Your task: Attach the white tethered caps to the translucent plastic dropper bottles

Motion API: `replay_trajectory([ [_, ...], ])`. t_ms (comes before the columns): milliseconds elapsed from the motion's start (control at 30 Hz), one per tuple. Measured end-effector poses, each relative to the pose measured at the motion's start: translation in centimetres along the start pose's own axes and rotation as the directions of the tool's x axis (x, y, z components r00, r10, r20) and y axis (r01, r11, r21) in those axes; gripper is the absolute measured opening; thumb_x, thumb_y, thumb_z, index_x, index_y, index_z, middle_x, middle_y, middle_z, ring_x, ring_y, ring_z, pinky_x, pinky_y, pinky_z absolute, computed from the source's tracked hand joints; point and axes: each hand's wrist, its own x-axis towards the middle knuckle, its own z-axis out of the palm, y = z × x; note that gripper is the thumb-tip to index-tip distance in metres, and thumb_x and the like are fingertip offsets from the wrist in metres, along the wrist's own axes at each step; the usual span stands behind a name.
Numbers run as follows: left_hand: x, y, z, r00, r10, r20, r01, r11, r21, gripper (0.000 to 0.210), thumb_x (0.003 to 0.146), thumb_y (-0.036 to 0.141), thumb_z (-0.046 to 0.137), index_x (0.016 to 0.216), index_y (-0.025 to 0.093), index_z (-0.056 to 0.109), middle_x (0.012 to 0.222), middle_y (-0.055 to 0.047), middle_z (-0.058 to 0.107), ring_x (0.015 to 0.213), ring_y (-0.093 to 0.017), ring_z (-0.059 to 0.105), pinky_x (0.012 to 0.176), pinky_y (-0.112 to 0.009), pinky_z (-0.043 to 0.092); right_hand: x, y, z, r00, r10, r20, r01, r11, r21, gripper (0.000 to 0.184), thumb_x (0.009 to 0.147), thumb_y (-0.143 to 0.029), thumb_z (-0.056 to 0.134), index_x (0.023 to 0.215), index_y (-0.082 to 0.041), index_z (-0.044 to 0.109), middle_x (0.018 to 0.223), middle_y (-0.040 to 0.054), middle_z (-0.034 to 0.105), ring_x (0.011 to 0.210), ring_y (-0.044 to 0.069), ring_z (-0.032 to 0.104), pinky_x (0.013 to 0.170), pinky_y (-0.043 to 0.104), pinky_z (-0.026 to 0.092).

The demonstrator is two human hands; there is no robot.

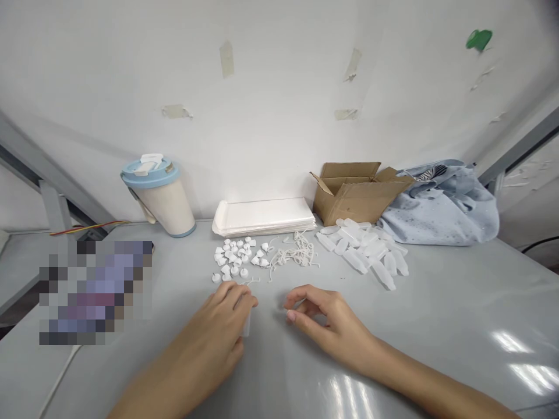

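Observation:
My left hand (227, 317) is closed, palm down, low over the table around a translucent plastic piece (247, 326). Only the edge of that piece shows past my fingers, and it looks like the tubes in the pile. To its right, my right hand (321, 317) has its thumb and index finger curled together in a pinch. Whatever sits between those fingertips is too small to make out. Just beyond my left hand lie small white caps (233, 256), some with a thin pin. Beside them is a tangle of thin white cords (297, 256).
Translucent flat tubes (362, 247) are heaped at the right, before an open cardboard box (360, 195). A stack of white envelopes (266, 215) lies along the wall. A lidded cup (163, 198) stands left, above a blurred-out flat object (96, 294). Light blue cloth (441, 209) is bunched far right.

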Motion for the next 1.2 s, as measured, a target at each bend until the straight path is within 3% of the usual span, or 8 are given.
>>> replay_trajectory([
  [233,-0.4,-0.1,0.2,0.999,-0.01,-0.031,0.009,0.999,-0.042,0.048,0.067,0.001,0.046,0.108,0.023,0.06,0.123,-0.007,0.055,0.121,-0.028,0.044,0.098,-0.048,0.042,0.8,1.2,-1.4,0.974,-0.214,-0.079,0.184,0.942,-0.28,0.017,0.09,-0.022,0.05,0.1,-0.015,0.061,0.091,0.0073,0.066,0.076,0.016,0.063,0.06,0.027,0.051],
  [400,-0.2,0.2,0.1,0.995,0.012,-0.099,-0.018,0.998,-0.057,0.033,0.078,0.017,0.055,0.11,0.022,0.057,0.126,-0.009,0.053,0.124,-0.031,0.041,0.098,-0.051,0.043,2.0,3.0,-3.3,0.913,-0.379,-0.152,0.24,0.8,-0.55,0.019,0.09,-0.014,0.047,0.105,-0.012,0.059,0.105,0.0128,0.063,0.093,0.022,0.061,0.08,0.037,0.053],
  [567,0.3,0.8,0.4,0.963,0.024,-0.27,-0.045,0.996,-0.071,0.022,0.087,0.017,0.045,0.107,0.021,0.055,0.123,-0.01,0.053,0.12,-0.028,0.044,0.094,-0.048,0.046,2.9,4.7,-4.0,0.877,-0.479,-0.044,0.277,0.576,-0.769,0.027,0.089,-0.007,0.045,0.112,-0.012,0.06,0.12,0.0149,0.06,0.105,0.027,0.055,0.085,0.041,0.051],
  [733,0.6,1.5,0.4,0.945,0.069,-0.319,-0.106,0.989,-0.1,0.02,0.088,0.015,0.042,0.105,0.021,0.052,0.115,-0.009,0.056,0.115,-0.027,0.046,0.091,-0.047,0.047,3.5,5.5,-3.8,0.843,-0.538,0.016,0.311,0.462,-0.831,0.03,0.088,-0.002,0.043,0.106,-0.013,0.064,0.104,0.0132,0.066,0.091,0.024,0.058,0.074,0.037,0.052],
  [967,0.7,2.4,0.8,0.922,0.077,-0.38,-0.146,0.977,-0.157,0.019,0.088,0.011,0.04,0.101,0.021,0.05,0.109,-0.007,0.057,0.113,-0.024,0.047,0.09,-0.042,0.047,3.4,5.3,-3.5,0.831,-0.552,-0.062,0.305,0.546,-0.78,0.028,0.087,-0.003,0.042,0.092,-0.016,0.067,0.087,0.0105,0.064,0.077,0.02,0.059,0.066,0.031,0.05],
  [1067,0.7,2.7,0.8,0.912,0.078,-0.403,-0.161,0.971,-0.176,0.018,0.088,0.011,0.041,0.101,0.021,0.049,0.107,-0.007,0.058,0.11,-0.024,0.048,0.089,-0.042,0.047,3.1,4.6,-3.5,0.844,-0.506,-0.179,0.296,0.716,-0.632,0.024,0.089,-0.009,0.044,0.091,-0.016,0.066,0.087,0.009,0.064,0.075,0.017,0.061,0.066,0.028,0.051],
  [1200,0.9,3.0,0.9,0.912,0.079,-0.403,-0.168,0.967,-0.19,0.019,0.089,0.01,0.041,0.103,0.02,0.048,0.105,-0.007,0.058,0.107,-0.023,0.05,0.089,-0.042,0.047,2.3,2.9,-3.1,0.905,-0.289,-0.311,0.184,0.928,-0.325,0.015,0.086,-0.016,0.053,0.084,-0.018,0.067,0.08,0.0047,0.066,0.07,0.016,0.059,0.063,0.028,0.047],
])
